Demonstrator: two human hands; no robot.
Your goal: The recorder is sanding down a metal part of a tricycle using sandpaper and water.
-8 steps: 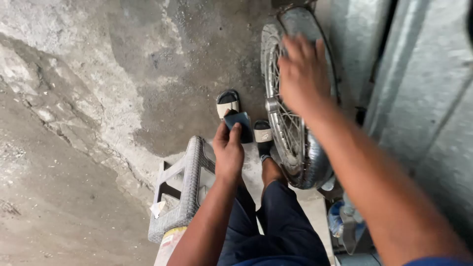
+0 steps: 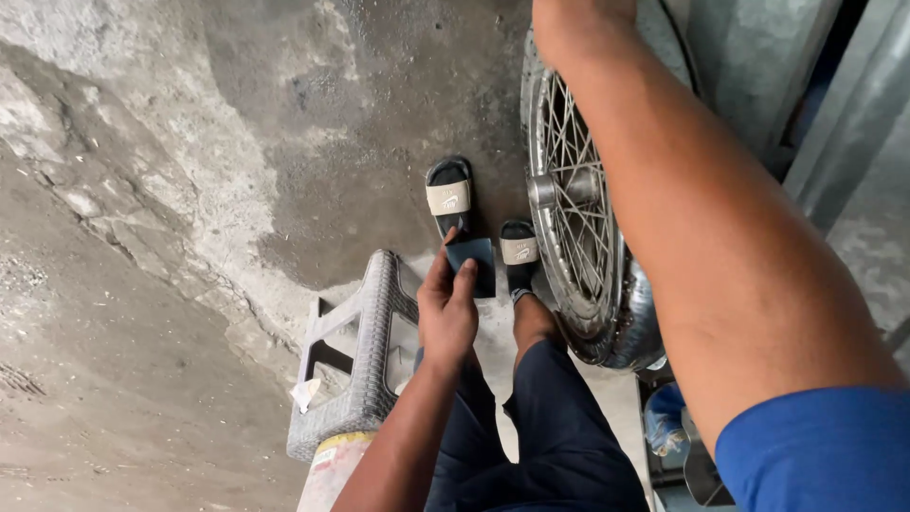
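Hands: left [image 2: 447,313] pinches dark pad [image 2: 471,264]; right [image 2: 569,19] on wheel [image 2: 578,228], grip unclear.

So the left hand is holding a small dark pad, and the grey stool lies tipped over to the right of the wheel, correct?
Not quite. The left hand does hold the small dark pad, and the grey stool does lie tipped over, but it is to the left of the wheel, not the right. The head view shows this.
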